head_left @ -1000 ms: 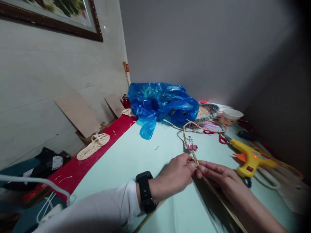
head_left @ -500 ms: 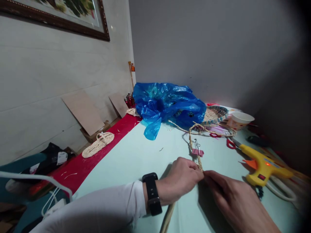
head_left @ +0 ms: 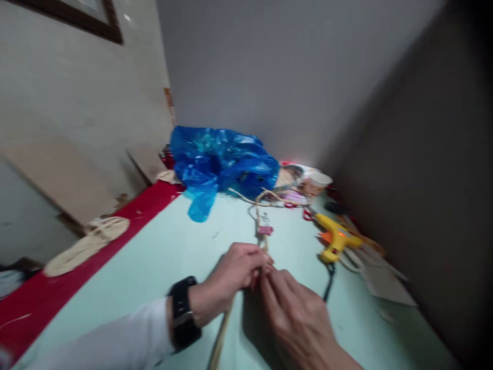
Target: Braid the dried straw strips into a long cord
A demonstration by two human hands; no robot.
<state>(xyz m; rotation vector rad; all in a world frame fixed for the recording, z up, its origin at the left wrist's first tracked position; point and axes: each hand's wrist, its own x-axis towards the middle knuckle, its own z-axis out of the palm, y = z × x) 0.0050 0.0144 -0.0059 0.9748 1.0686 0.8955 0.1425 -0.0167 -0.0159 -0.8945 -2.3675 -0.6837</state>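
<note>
My left hand [head_left: 234,275], with a black watch on the wrist, pinches the near end of a braided straw cord [head_left: 259,216]. My right hand [head_left: 295,313] meets it from the right, fingers pressed on the same spot of the cord. The cord runs away from me across the pale green table [head_left: 162,257] toward a loop near the blue bag. A pink binder clip [head_left: 265,229] sits on the cord just beyond my fingers. Loose straw strands [head_left: 219,339] trail down from my left hand. The picture is smeared by motion.
A crumpled blue plastic bag [head_left: 223,162] lies at the back. A yellow glue gun [head_left: 337,237] with its black cable lies right of the cord. A paper cup [head_left: 318,181] and woven tray [head_left: 287,176] stand behind it. A coiled straw piece [head_left: 87,244] lies on the red strip, left.
The camera has swung right and down, blurring the view. My two hands have closed tighter together on the cord, the right fingers now touching the left.
</note>
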